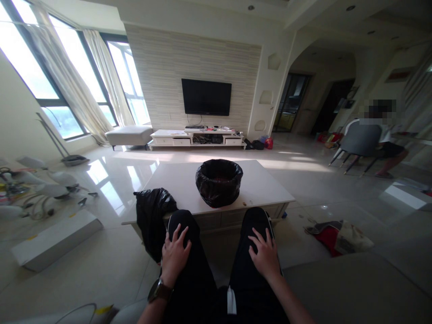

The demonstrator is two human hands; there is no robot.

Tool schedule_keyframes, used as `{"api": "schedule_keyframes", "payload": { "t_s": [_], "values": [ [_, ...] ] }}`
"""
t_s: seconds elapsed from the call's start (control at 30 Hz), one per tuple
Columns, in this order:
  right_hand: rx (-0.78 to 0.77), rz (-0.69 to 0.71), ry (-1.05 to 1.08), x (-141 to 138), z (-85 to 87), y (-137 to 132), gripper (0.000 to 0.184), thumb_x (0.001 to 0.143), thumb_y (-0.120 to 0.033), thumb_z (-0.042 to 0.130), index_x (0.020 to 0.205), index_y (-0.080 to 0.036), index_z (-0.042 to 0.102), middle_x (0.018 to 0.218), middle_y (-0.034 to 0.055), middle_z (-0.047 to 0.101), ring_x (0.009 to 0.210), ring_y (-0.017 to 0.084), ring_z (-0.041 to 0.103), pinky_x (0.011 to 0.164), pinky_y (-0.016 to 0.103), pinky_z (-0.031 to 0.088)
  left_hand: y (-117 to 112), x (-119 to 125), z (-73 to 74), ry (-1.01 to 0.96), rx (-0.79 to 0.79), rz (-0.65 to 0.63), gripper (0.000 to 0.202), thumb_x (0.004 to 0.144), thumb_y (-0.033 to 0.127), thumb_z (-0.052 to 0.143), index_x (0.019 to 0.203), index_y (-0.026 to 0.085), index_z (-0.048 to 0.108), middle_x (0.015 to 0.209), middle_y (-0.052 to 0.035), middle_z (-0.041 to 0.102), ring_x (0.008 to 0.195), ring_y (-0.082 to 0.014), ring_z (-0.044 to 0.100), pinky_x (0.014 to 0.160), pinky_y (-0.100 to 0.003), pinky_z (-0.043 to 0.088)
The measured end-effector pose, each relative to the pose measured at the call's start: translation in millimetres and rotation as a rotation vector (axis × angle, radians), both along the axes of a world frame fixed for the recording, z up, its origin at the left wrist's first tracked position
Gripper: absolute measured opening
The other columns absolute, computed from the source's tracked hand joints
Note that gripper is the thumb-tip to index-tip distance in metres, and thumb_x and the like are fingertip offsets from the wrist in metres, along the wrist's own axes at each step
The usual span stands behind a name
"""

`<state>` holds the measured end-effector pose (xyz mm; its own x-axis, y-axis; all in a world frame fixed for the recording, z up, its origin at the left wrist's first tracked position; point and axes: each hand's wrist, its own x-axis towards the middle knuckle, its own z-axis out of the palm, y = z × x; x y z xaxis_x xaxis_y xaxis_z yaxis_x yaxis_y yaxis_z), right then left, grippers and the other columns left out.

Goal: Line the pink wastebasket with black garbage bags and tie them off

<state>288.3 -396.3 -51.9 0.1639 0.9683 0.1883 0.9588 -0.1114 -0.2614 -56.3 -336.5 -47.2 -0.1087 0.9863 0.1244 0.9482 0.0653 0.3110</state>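
- Round, black-plastic-lined container point(218, 193) is standing on the white rectangular table point(265, 186).
- Left hand point(176, 252) is resting on the dark-trousered left thigh point(199, 265), fingers spread, holding nothing.
- Right hand point(265, 255) is lying on the right thigh point(240, 265), fingers likewise spread and empty.

Bin point(218, 190) on tbl point(170, 180), bag point(153, 218) L of bin, TV point(206, 97) behind

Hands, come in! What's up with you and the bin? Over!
Left hand, right hand: on black-trousered knees, empty. Round container lined in black plastic: upright on white rectangular table. Possible obstacle: crumpled black plastic bag beside left knee.
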Motion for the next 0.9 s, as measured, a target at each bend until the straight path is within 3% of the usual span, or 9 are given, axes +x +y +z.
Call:
{"api": "schedule_keyframes", "payload": {
  "t_s": [0.9],
  "values": [
    [-0.008, 0.002, 0.012, 0.9, -0.6, 1.2, 0.044, 0.094, -0.026, 0.051, 0.131, -0.036, 0.073, 0.164, -0.0091, 0.049, 0.162, 0.040, 0.019, 0.125, 0.066, 0.026, 0.8, -1.5, -1.5, -0.028, 0.001, -0.015, 0.055, 0.102, 0.037, 0.050, 0.158, 0.032, 0.052, 0.174, 0.0016, 0.032, 0.156, -0.0469, 0.025, 0.117, -0.060, 0.042]
  ]
}}
